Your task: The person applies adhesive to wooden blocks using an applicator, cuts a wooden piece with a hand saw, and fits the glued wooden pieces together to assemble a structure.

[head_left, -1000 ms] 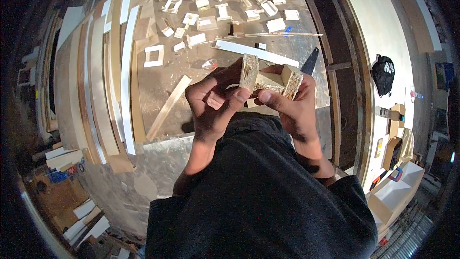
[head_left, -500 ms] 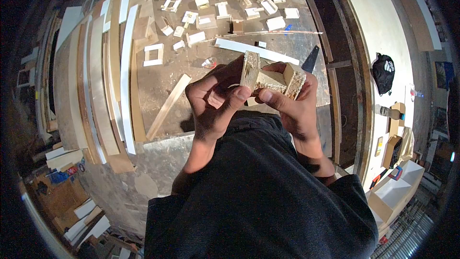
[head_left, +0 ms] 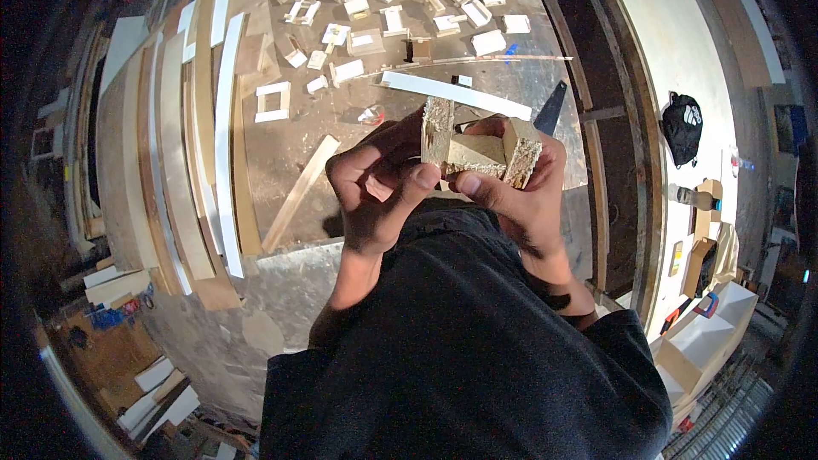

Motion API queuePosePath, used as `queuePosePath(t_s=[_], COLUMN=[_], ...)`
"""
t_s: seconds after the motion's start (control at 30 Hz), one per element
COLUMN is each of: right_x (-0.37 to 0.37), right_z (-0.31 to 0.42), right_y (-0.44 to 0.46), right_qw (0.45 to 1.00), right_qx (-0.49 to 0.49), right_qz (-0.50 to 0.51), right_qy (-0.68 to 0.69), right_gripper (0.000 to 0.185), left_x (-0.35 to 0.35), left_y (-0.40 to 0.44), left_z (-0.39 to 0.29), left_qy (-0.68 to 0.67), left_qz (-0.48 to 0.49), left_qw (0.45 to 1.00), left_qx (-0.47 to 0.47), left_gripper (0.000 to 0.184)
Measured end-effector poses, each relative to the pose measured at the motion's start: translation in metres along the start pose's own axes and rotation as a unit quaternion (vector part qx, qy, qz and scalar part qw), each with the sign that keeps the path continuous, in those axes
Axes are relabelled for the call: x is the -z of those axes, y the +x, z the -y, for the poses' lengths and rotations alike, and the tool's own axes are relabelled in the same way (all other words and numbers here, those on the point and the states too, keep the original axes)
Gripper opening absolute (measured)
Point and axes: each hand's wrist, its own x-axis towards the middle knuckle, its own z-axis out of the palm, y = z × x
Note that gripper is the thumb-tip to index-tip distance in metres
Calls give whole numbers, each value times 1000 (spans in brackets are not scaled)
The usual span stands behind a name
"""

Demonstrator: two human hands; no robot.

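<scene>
A U-shaped particleboard piece sits between the left hand and right hand, whose fingers pinch its opposite ends.

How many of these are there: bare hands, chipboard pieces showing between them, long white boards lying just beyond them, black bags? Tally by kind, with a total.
Bare hands, left hand and right hand: 2
Chipboard pieces (whether joined, I can't tell): 3
Long white board: 1
Black bag: 1
Total: 7
</scene>
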Motion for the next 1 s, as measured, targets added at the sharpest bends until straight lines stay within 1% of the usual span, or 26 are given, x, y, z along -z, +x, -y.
queuePosePath(t_s=[0.1, 0.2, 0.3, 0.4, 0.43, 0.5, 0.6, 0.63, 0.7, 0.77, 0.8, 0.9, 1.0], right_x=[1, 0, 0, -1, -2, -4, -3, -3, -2, 0, 1, 0, -2], right_z=[-2, -2, -4, -5, -5, -4, -4, -5, -7, -8, -9, -7, -6], right_y=[-1, -2, -3, -3, -3, -4, -4, -4, -5, -5, -5, -5, -4], right_qw=[1000, 1000, 1000, 999, 999, 999, 999, 999, 999, 999, 999, 999, 999], right_qx=[10, 16, 18, 28, 36, 38, 40, 38, 32, 26, 32, 37, 37], right_qz=[1, 0, -2, -8, -14, -16, -17, -15, -20, -26, -26, -21, -14], right_qy=[-3, 6, 17, 18, 18, 20, 23, 24, 29, 33, 19, 12, 24], right_gripper=[45, 45, 44, 44, 44, 44, 44, 44, 44, 44, 44, 43, 44], left_x=[2, 0, -9, -7, -4, 1, 0, -8, -9, -1, -3, -9, -7], left_y=[-2, -3, -5, -11, -15, -16, -11, -10, -9, -10, -10, -12, -12], left_z=[2, -1, -1, 4, 5, 3, -1, 0, 1, 6, 6, 6, 6], left_qy=[-6, -23, -40, -53, -34, -15, 0, -25, -50, -63, -63, -67, -53], left_qz=[-4, 0, -35, -48, -54, -61, -29, -42, -55, -66, -66, -78, -52], left_qw=[1000, 999, 999, 997, 998, 997, 995, 998, 997, 996, 996, 994, 997], left_qx=[2, 27, 0, -27, 8, 43, 95, 39, -18, 22, 23, -27, -22], left_gripper=[51, 50, 50, 50, 49, 49, 51, 50, 50, 51, 51, 51, 51])
